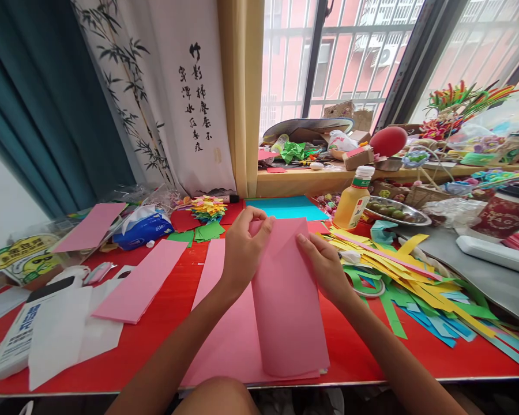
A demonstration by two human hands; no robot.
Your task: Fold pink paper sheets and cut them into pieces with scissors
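Note:
A folded pink paper sheet (288,305) lies on the red table (155,328) in front of me, on top of another pink sheet (225,340). My left hand (241,251) pinches the top left corner of the folded sheet, fingers curled over its edge. My right hand (324,262) presses down on the sheet's upper right edge with its fingers together. Both forearms reach in from the bottom of the view.
Other pink sheets (140,282) lie to the left beside white paper (64,331) and a tissue pack (142,227). Yellow, green and blue paper strips (415,282) pile up at right. A juice bottle (354,199), metal dish (398,210) and a cluttered windowsill (372,167) stand behind.

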